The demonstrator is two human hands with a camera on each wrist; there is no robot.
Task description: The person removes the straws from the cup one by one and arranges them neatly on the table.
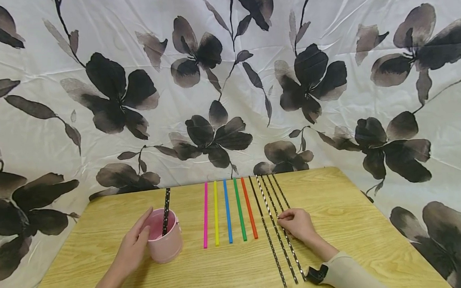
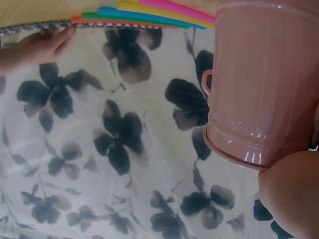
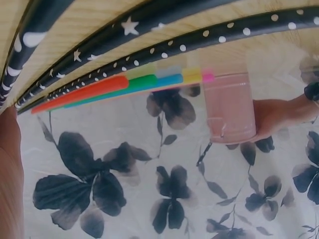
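At the left of the head view a pink bucket [image 1: 168,250] stands on the table. A black straw with white specks [image 1: 166,211] leans inside it. My left hand [image 1: 127,249] grips the bucket's left side, thumb in front. My right hand [image 1: 299,224] is at the rightmost black patterned straws, its thumb and fingertips pinching a straw [image 1: 293,253] near its upper end; the fingertips are partly hidden. Several black patterned straws lie lengthwise in two rows beside it. In the right wrist view one straw with stars [image 3: 129,26] and a dotted straw [image 3: 223,39] cross close by.
Between the hands lie a magenta straw [image 1: 205,216], a yellow straw [image 1: 216,213], a blue straw [image 1: 228,210], a green straw [image 1: 239,208] and a red straw [image 1: 249,207], side by side. Behind the wooden table [image 1: 114,222] hangs a floral cloth [image 1: 259,104].
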